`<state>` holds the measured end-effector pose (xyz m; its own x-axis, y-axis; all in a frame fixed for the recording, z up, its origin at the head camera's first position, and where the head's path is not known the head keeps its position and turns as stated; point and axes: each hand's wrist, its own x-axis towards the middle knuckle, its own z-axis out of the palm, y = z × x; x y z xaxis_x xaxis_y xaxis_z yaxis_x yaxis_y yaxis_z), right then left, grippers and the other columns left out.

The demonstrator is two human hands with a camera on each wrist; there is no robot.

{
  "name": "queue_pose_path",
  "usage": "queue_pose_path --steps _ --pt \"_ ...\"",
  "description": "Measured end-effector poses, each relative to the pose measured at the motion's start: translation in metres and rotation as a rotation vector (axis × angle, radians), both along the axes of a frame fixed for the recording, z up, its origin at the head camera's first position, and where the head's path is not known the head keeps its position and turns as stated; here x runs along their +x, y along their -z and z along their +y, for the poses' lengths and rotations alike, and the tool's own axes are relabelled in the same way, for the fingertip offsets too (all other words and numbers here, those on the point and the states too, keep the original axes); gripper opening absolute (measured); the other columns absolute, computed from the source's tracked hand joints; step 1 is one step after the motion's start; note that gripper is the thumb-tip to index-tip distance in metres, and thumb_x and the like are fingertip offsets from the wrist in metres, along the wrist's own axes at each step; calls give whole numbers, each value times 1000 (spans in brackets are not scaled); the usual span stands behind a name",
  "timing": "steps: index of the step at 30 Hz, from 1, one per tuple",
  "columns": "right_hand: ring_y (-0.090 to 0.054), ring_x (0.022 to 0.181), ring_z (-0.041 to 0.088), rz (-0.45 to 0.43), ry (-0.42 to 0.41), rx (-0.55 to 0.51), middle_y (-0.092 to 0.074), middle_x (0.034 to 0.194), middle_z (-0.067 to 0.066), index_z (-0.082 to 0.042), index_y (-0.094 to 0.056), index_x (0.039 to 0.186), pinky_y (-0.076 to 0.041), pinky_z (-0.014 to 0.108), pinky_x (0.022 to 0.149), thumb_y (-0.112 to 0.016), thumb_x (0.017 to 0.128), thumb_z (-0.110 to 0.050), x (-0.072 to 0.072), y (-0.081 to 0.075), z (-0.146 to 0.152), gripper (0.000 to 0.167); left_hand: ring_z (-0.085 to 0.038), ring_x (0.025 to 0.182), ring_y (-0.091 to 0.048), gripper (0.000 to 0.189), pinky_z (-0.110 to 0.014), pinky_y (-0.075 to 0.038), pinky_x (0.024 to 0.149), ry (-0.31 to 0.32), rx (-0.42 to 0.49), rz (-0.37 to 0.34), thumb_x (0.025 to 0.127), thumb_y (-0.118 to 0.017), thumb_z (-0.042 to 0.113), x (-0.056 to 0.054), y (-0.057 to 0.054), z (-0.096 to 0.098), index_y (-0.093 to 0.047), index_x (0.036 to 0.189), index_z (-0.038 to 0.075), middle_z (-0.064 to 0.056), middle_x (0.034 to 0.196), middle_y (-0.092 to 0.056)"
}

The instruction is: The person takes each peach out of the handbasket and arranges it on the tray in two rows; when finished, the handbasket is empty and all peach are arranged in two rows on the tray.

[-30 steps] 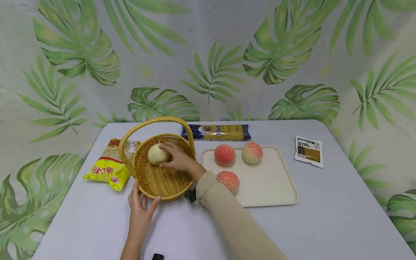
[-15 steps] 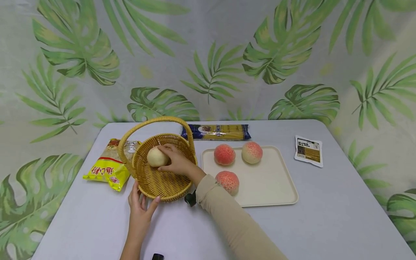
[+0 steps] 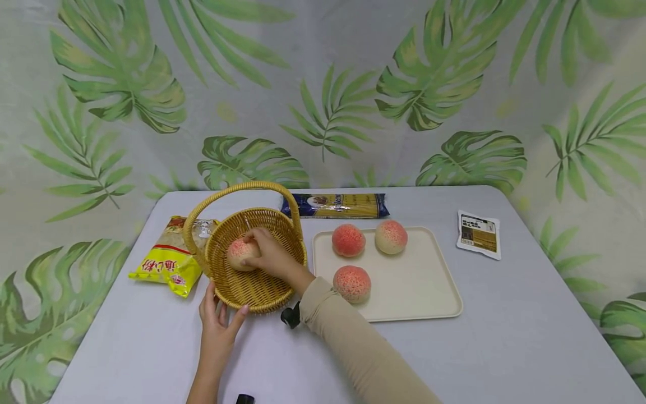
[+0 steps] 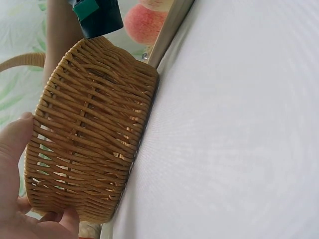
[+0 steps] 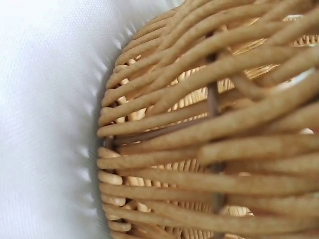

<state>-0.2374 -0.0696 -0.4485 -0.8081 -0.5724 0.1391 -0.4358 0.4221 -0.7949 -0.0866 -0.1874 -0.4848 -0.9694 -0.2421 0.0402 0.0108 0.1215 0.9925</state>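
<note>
In the head view, my right hand (image 3: 270,255) reaches inside a wicker basket (image 3: 262,294) and grips a pink-and-cream peach (image 3: 239,254). The peach is partly covered by the fingers. At the basket's near left edge, my left hand (image 3: 218,322) holds the rim and side. Its thumb and fingertips touch the weave (image 4: 94,134) in the left wrist view. The right wrist view is filled by the basket's outer wall (image 5: 209,124), so neither hand nor peach shows there.
Right of the basket, a cream tray (image 3: 414,280) bears three more peaches (image 3: 348,240). A yellow snack bag (image 3: 171,261) lies left of the basket. Behind are a pasta packet (image 3: 338,206) and, far right, a small white pouch (image 3: 479,234). The basket's tall handle (image 3: 242,187) arches above it.
The peach in the basket has turned from its pale side to its pink side. My right hand has shifted slightly nearer with it. The left hand has stayed put.
</note>
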Motion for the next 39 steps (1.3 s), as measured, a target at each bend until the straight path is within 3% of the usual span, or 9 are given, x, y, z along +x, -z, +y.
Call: queue_pose_path --steps 7,16,21,28,34,39 --pt "-40 117 15 -4 -23 122 -41 131 5 -13 -43 133 -36 23 97 -73 77 -21 2 3 0 64 -22 131 -11 88 -20 -23 104 2 7 6 83 -65 11 0 1 0 -4 145 21 -6 139 -3" --pt "-43 114 13 -46 -68 79 -45 129 5 -11 -40 133 -39 22 93 -75 73 -14 3 3 1 69 -21 131 -11 87 -20 -22 105 8 16 -4 83 -64 9 -1 1 0 -4 145 22 -6 139 -2" --pt "-44 110 14 -43 -61 -3 -44 127 6 -12 -41 133 -44 23 87 -75 72 -18 7 -7 5 71 -22 131 -10 88 -21 -22 105 10 27 -7 83 -64 5 -2 3 -2 -4 145 19 -6 139 -2" --pt "-46 105 14 -13 -22 -152 -40 122 2 -24 -45 130 -46 29 84 -76 70 -27 24 -27 28 68 -22 131 -10 88 -19 -22 105 11 19 2 83 -64 9 -1 3 -2 -3 145 21 -6 139 -1" --pt "-44 108 15 91 -19 -281 -39 122 0 -21 -46 130 -44 34 91 -77 70 -21 36 -41 67 68 -22 132 -8 89 -22 -21 106 16 24 -8 83 -65 9 -1 3 -2 -1 145 22 -6 140 1" --pt "-42 112 18 124 35 -350 -38 126 3 -16 -44 132 -43 39 93 -77 68 -15 44 -50 108 72 -22 133 -6 91 -24 -20 106 21 19 -15 83 -65 11 0 2 -2 0 145 24 -6 140 2"
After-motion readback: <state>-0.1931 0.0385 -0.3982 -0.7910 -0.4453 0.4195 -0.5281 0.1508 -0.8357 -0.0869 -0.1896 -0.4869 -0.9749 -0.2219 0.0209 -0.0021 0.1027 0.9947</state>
